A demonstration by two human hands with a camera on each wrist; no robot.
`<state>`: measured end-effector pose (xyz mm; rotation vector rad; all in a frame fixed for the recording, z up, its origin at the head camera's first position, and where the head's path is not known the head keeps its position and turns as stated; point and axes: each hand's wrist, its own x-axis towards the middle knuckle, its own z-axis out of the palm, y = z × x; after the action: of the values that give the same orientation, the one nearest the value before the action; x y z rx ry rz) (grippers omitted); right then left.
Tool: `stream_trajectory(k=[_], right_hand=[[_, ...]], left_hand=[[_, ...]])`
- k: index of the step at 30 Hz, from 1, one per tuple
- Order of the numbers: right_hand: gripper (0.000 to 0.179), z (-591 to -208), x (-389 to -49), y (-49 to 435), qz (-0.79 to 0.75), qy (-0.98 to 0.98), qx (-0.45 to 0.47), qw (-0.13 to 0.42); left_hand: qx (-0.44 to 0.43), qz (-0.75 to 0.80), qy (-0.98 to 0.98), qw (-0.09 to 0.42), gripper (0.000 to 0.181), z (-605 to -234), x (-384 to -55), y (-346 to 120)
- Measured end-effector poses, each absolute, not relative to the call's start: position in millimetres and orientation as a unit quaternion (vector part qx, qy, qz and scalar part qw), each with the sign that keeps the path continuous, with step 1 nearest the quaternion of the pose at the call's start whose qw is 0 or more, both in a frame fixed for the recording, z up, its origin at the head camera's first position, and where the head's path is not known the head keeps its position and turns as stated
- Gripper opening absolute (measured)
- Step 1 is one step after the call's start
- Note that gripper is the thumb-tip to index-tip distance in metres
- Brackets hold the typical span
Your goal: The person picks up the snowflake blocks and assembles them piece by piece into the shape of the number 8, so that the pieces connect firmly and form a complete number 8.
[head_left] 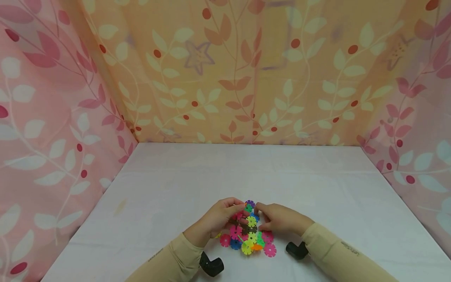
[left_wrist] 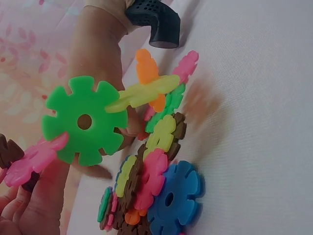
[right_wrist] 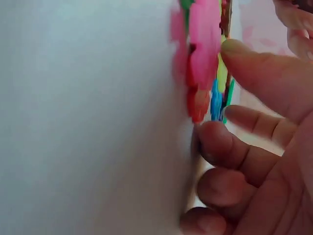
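My left hand (head_left: 220, 219) pinches a short chain of slotted plastic snowflake discs. In the left wrist view its fingers (left_wrist: 44, 205) grip the chain's brown and pink end; a green disc (left_wrist: 105, 132), a yellow disc (left_wrist: 142, 93) and an orange disc (left_wrist: 145, 66) follow along it. Below lies a pile of loose snowflake discs (head_left: 247, 247) in several colours. At the right of that pile is my right hand (head_left: 282, 217), fingers loosely bent. The right wrist view puts its thumb and fingers beside a pink disc (right_wrist: 204, 44), with no disc seen pinched between them.
A white cloth covers the table (head_left: 169, 176). Black wrist devices (head_left: 212, 266) sit at both sleeves, near the tabletop. Leaf-patterned curtains (head_left: 246, 78) enclose the back and both sides.
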<state>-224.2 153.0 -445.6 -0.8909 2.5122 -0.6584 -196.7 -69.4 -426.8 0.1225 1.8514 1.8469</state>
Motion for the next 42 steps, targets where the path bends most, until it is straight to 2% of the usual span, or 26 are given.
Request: stream_trajectory(k=[4,11,19,26,29,36,39,42], right_hand=[[0.043,-447.0,-225.3,148.7,-0.229,0.888,-0.363,0.167],[0.014,-448.5,-227.4,142.7,-0.207,0.883,-0.409,0.102],[0.029,-450.4,-226.4,139.9,-0.197,0.886,-0.401,0.121],[0.014,-446.9,-226.2,140.5,-0.198,0.877,-0.425,0.105],[0.007,-443.1,-226.7,141.4,-0.232,0.878,-0.405,0.103],[0.013,-428.4,-227.3,139.7,-0.392,0.876,-0.266,0.091],[0.016,-422.2,-227.1,137.8,-0.474,0.847,-0.213,0.11],[0.019,-418.5,-227.4,135.7,-0.527,0.816,-0.198,0.134]], left_hand=[[0.052,0.684,0.681,0.257,0.04,-428.3,-196.8,-70.2],[0.052,0.683,0.683,0.256,0.04,-430.4,-197.0,-70.2],[0.059,0.687,0.675,0.262,0.039,-432.2,-197.2,-70.9],[0.051,0.696,0.663,0.271,0.041,-431.6,-197.1,-71.4],[0.055,0.695,0.662,0.274,0.043,-432.1,-197.1,-71.7],[0.05,0.691,0.664,0.282,0.044,-430.8,-196.4,-72.1],[0.048,0.692,0.663,0.282,0.043,-429.9,-196.1,-71.9],[0.051,0.693,0.661,0.284,0.042,-429.7,-195.9,-71.9]])
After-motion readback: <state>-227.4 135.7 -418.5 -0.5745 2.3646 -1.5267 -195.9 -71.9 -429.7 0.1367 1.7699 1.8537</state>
